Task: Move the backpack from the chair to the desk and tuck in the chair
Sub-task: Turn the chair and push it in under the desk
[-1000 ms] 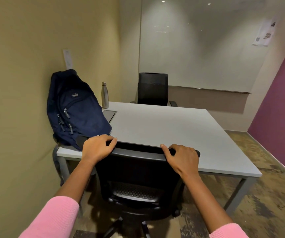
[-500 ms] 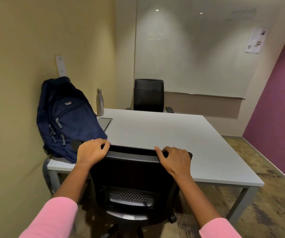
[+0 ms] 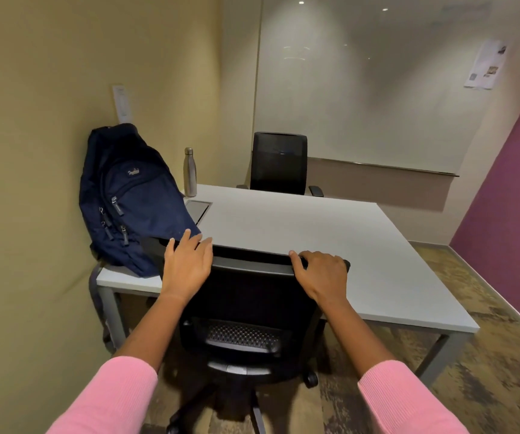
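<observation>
A navy backpack [image 3: 130, 198] stands upright on the left near corner of the white desk [image 3: 315, 233], leaning against the yellow wall. Directly before me is a black office chair [image 3: 246, 296], its seat under the desk's front edge and its backrest top level with the desktop. My left hand [image 3: 186, 264] lies flat on the left end of the backrest's top, fingers stretched out and loose. My right hand [image 3: 323, 275] curls over the right end of that top edge.
A steel bottle [image 3: 189, 172] stands at the desk's far left, beside a grey hatch [image 3: 197, 209] in the desktop. A second black chair [image 3: 279, 164] sits at the far side. Purple wall [image 3: 509, 189] on the right; open carpet [image 3: 487, 302] lies between it and the desk.
The chair has rolled further in toward the desk. My left hand's fingers have uncurled from the backrest top and now lie flat. My right hand still grips.
</observation>
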The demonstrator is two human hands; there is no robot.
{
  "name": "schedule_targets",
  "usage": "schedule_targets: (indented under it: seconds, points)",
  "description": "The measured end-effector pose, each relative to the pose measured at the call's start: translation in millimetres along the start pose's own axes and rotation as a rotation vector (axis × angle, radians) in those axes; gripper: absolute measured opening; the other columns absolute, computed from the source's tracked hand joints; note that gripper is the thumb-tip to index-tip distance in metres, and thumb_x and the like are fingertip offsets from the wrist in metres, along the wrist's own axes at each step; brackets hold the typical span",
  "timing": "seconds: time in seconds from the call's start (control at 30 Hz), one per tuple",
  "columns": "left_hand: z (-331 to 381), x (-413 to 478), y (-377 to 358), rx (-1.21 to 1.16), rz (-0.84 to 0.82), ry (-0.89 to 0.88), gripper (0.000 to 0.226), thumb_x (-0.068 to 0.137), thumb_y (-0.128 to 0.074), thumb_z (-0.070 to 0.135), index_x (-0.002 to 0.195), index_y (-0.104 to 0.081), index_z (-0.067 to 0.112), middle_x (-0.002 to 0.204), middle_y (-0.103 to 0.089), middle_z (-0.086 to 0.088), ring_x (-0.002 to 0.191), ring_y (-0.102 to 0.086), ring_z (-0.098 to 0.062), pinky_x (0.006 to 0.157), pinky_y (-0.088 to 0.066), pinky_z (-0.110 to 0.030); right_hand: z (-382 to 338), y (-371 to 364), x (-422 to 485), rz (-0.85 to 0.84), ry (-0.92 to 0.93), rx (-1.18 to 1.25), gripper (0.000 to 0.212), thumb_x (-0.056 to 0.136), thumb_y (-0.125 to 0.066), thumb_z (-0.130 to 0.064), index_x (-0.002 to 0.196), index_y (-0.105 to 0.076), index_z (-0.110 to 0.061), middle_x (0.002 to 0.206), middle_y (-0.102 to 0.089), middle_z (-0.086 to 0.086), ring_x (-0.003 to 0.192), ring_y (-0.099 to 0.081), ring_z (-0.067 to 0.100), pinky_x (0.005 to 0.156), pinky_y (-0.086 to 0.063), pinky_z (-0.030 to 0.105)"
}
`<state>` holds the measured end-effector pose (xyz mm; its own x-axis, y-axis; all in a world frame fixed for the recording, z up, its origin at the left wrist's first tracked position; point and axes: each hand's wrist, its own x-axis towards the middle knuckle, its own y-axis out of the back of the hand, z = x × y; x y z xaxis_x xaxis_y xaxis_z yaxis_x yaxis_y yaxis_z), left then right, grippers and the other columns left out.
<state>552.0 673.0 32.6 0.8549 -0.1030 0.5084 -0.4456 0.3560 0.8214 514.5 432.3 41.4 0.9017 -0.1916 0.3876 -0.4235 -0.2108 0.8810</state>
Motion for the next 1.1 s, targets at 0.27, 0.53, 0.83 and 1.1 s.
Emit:
schedule_targets:
  seconds: [0.27, 0.53, 0.83, 1.1]
  points:
    - [14.4, -32.5, -6.1, 0.011, -0.052, -0.013, 0.051, 0.099, -0.029, 0.033, 0.145, -0.014, 0.019, 0.156, -0.013, -0.007, 0.144, 0.001, -0.025, 0.116, -0.002, -0.048, -13.1, -12.7, -28.8, 0.002, 0.085, 0.081, 0.052, 0.093, -0.027, -0.049, 0.138, -0.033, -0.024, 0.148, -0.036, 0.010, 0.139, -0.023, 0.030, 0.113, -0.011, 0.052]
    - [6.1, -19.9, -3.9, 0.007, -0.149, -0.003, 0.055, 0.098, -0.028, 0.038, 0.146, -0.006, 0.021, 0.157, 0.001, -0.008, 0.144, 0.010, -0.026, 0.116, 0.004, -0.049, -25.8, -21.3, -30.6, -0.006, 0.097, 0.058, 0.062, 0.088, -0.024, -0.062, 0.142, -0.016, -0.034, 0.155, -0.020, 0.003, 0.144, -0.005, 0.025, 0.115, 0.002, 0.052]
    - [7.4, -18.0, -12.8, 0.012, -0.141, -0.051, 0.058, 0.097, -0.027, 0.043, 0.145, 0.001, 0.025, 0.157, 0.007, -0.006, 0.143, 0.015, -0.027, 0.115, 0.009, -0.050, -22.1, -24.1, -24.2, -0.012, 0.023, 0.016, 0.066, 0.086, -0.024, -0.066, 0.142, -0.016, -0.033, 0.156, -0.018, 0.002, 0.145, 0.003, 0.023, 0.114, 0.007, 0.050]
    - [5.2, -26.2, -5.9, 0.008, -0.142, -0.083, 0.064, 0.095, -0.025, 0.049, 0.145, 0.002, 0.021, 0.157, 0.006, -0.008, 0.143, 0.012, -0.026, 0.116, 0.007, -0.047, -48.3, -23.4, -37.9, 0.008, -0.011, 0.017, 0.068, 0.090, -0.023, -0.058, 0.145, -0.007, -0.020, 0.157, -0.009, 0.008, 0.144, 0.006, 0.024, 0.115, 0.008, 0.049]
